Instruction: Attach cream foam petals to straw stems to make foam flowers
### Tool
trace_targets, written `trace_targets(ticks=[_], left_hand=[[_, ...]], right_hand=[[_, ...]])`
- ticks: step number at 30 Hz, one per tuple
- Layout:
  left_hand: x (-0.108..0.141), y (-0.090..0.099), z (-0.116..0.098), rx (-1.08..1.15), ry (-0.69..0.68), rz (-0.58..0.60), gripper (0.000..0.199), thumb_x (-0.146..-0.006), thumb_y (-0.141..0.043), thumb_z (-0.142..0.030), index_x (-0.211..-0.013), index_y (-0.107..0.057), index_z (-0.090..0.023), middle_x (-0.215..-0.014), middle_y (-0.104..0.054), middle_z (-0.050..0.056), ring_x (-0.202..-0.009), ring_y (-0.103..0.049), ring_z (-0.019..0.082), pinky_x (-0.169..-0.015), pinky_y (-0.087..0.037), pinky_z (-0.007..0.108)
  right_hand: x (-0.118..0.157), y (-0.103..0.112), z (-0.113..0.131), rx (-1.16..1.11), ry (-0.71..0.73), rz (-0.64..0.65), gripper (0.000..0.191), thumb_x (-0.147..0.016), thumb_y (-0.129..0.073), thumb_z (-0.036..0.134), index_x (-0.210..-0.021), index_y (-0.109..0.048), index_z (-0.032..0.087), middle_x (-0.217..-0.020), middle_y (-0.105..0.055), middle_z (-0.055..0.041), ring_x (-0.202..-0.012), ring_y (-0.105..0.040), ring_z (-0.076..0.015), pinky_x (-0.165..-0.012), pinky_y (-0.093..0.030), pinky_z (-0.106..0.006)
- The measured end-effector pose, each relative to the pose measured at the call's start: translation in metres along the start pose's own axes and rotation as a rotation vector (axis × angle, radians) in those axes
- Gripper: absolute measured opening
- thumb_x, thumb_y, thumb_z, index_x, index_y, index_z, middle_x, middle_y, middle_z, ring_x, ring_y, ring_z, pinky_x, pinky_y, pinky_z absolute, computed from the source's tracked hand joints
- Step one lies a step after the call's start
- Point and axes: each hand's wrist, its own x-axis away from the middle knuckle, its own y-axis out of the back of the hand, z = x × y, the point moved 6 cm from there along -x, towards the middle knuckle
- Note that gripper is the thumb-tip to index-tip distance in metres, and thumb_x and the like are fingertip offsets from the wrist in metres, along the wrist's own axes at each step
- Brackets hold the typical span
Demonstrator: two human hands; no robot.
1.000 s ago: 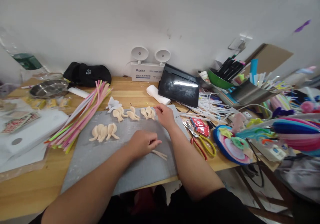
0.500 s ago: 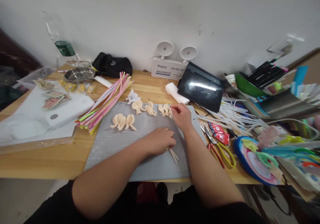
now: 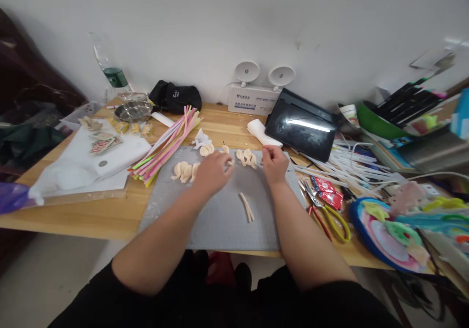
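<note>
Currently, left hand (image 3: 215, 171) is covering some beige pieces (image 3: 182, 171), grip unclear; right hand (image 3: 275, 164) is closing fingertip to thumb, contents unclear. Low left-hand sweep could be knocking pieces askew.

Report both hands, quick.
Left hand: curled by the cream pieces; whether it holds one cannot be told.
Right hand: closed, fingers pinched; anything held cannot be made out.

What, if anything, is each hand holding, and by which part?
It cannot be told: the left hand is by cream pieces, the right hand looks pinched, no hold shows clearly.
</note>
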Motion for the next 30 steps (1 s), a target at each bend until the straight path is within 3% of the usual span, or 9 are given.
trace_targets(ticks=[3,5,8,13,16,21,26,30], left_hand=[[0.01,0.027,0.042,-0.165,0.188,-0.033,0.037,-0.072,-0.052,-0.038,-0.103,-0.051,-0.017,-0.104,-0.053,0.012,-0.101,-0.046,0.027,-0.087,-0.035,0.038],[0.02,0.041,0.067,-0.255,0.295,0.013,0.051,-0.068,-0.055,-0.047,-0.107,-0.049,-0.016,-0.109,-0.05,0.017,-0.105,-0.044,0.034,-0.086,-0.033,0.044],[0.034,0.048,0.083,-0.293,0.386,0.065,0.062,-0.064,-0.051,-0.059,-0.111,-0.046,-0.018,-0.109,-0.051,0.019,-0.103,-0.045,0.037,-0.081,-0.035,0.046],[0.037,0.033,0.073,-0.361,0.419,0.121,0.075,-0.058,-0.051,-0.065,-0.114,-0.043,-0.016,-0.109,-0.051,0.022,-0.1,-0.046,0.04,-0.078,-0.035,0.048],[0.034,0.025,0.066,-0.438,0.417,0.194,0.066,-0.058,-0.052,-0.064,-0.104,-0.05,-0.016,-0.106,-0.052,0.019,-0.1,-0.047,0.037,-0.079,-0.036,0.045],[0.029,0.023,0.057,-0.505,0.399,0.309,0.043,-0.069,-0.048,-0.046,-0.099,-0.052,-0.016,-0.103,-0.053,0.016,-0.097,-0.051,0.03,-0.079,-0.039,0.039],[0.03,0.023,0.053,-0.455,0.41,0.285,0.033,-0.067,-0.048,-0.02,-0.1,-0.052,-0.018,-0.103,-0.054,0.014,-0.089,-0.055,0.026,-0.074,-0.041,0.034],[0.029,0.026,0.054,-0.345,0.404,0.244,0.032,-0.062,-0.049,-0.012,-0.094,-0.054,-0.018,-0.098,-0.056,0.011,-0.087,-0.055,0.023,-0.072,-0.04,0.031]], right_hand=[[-0.001,0.0,-0.001,-0.033,0.005,-0.015,0.025,-0.076,-0.043,0.032,-0.081,-0.061,0.015,-0.055,-0.055,0.0002,-0.051,-0.049,-0.0125,-0.057,-0.038,-0.024],[-0.001,0.0,-0.002,-0.069,0.001,-0.015,0.024,-0.075,-0.043,0.031,-0.08,-0.061,0.015,-0.057,-0.056,0.0,-0.052,-0.049,-0.0124,-0.058,-0.038,-0.024],[-0.002,0.0,-0.002,-0.094,0.0,-0.002,0.024,-0.075,-0.043,0.031,-0.08,-0.061,0.015,-0.058,-0.056,-0.0001,-0.052,-0.049,-0.0126,-0.058,-0.038,-0.024],[-0.001,0.0,0.001,-0.108,0.007,0.023,0.024,-0.075,-0.043,0.03,-0.08,-0.061,0.015,-0.058,-0.057,-0.0007,-0.052,-0.048,-0.0128,-0.058,-0.037,-0.024],[0.0,0.0,0.002,-0.122,0.005,0.036,0.024,-0.075,-0.043,0.03,-0.08,-0.061,0.016,-0.058,-0.057,-0.0008,-0.053,-0.048,-0.013,-0.058,-0.037,-0.025],[-0.001,0.001,0.003,-0.149,0.004,0.039,0.023,-0.073,-0.044,0.029,-0.078,-0.062,0.016,-0.059,-0.057,-0.0007,-0.054,-0.048,-0.0129,-0.06,-0.037,-0.025],[0.0,-0.002,0.003,-0.191,-0.009,0.06,0.023,-0.072,-0.044,0.03,-0.077,-0.062,0.016,-0.058,-0.058,-0.0006,-0.052,-0.048,-0.0126,-0.058,-0.037,-0.025],[0.0,-0.006,0.001,-0.234,-0.04,0.091,0.023,-0.072,-0.045,0.03,-0.077,-0.062,0.015,-0.057,-0.057,-0.0009,-0.052,-0.048,-0.0132,-0.057,-0.037,-0.025]])
